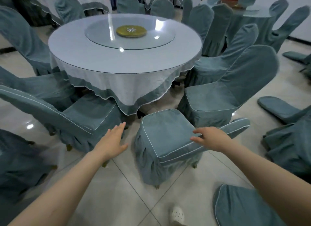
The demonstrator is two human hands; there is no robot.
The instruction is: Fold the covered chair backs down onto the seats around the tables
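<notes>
A teal covered chair point(165, 133) stands just in front of me, its back lying flat on the seat, white piping along the edges. My right hand point(211, 138) rests on the folded cover at its right side, fingers straight. My left hand point(111, 141) hovers with fingers spread in the gap between this chair and the covered chair point(84, 114) to its left, touching nothing. Another chair point(235, 84) at the right stands with its back upright. All surround a round table point(104, 57) with a white cloth.
A glass turntable point(101, 33) with a gold disc sits on the table. Several more covered chairs ring this table and others behind. Folded chairs point(282, 108) lie at the right and a cover point(239, 207) at bottom right. My white shoe point(176, 214) is on the tiled floor.
</notes>
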